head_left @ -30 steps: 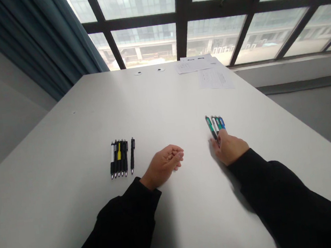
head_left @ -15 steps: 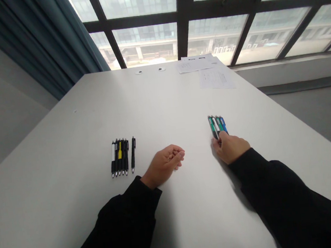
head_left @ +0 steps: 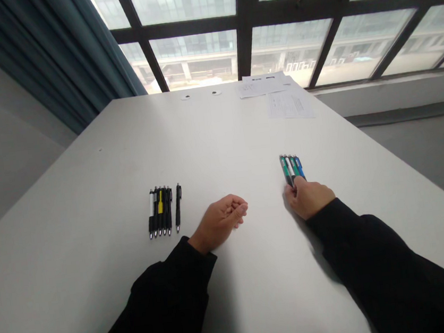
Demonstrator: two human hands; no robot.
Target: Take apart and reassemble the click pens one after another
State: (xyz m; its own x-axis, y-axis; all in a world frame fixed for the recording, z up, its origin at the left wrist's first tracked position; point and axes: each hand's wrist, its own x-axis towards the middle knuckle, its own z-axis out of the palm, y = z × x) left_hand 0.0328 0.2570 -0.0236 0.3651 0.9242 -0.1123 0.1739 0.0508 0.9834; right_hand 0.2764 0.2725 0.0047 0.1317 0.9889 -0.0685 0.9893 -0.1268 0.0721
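My right hand (head_left: 309,197) is closed over the lower ends of a small row of pens lying side by side. In that row are a green pen (head_left: 284,167), a white pen (head_left: 290,168), another green pen (head_left: 295,167) and a blue pen (head_left: 299,165). The fingers cover their tips, so which of them are pinched is hard to see. Curled into a loose fist, my left hand (head_left: 222,220) rests on the table with nothing visible in it. To its left lies a single black pen (head_left: 178,209), slightly apart from a tight row of several mostly black pens (head_left: 160,213) with white and yellow parts.
The white table (head_left: 219,145) stretches away to the window (head_left: 193,57). Printed papers (head_left: 264,85) lie at its far right corner. Two round fittings (head_left: 217,93) sit near the far edge. A blue curtain (head_left: 84,54) hangs at the left.
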